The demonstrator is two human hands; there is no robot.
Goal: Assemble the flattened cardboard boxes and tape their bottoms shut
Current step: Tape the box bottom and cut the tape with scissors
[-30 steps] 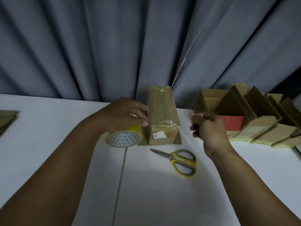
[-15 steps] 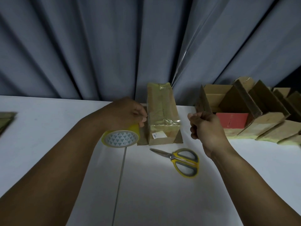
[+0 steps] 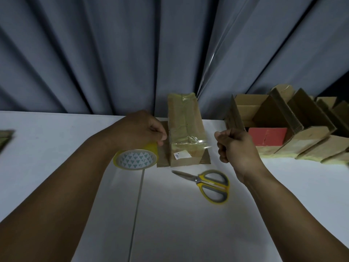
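A narrow cardboard box [image 3: 184,125] lies bottom-up on the white table [image 3: 188,224], its upper face covered with shiny clear tape. My left hand [image 3: 139,129] grips a yellow-edged tape roll [image 3: 135,159] just left of the box. A glossy strip of tape [image 3: 196,143] runs from the roll across the box toward my right hand [image 3: 238,148]. That hand is curled just right of the box and seems to pinch the strip's free end. Yellow-handled scissors [image 3: 209,184] lie closed in front of the box.
A row of assembled cardboard boxes [image 3: 302,133], one with a red panel [image 3: 266,136], leans along the back right. Flattened cardboard [image 3: 5,137] lies at the far left edge. A grey curtain [image 3: 132,53] hangs right behind the table.
My left hand and the tape roll have shifted slightly left, away from the box. The right hand stays in place.
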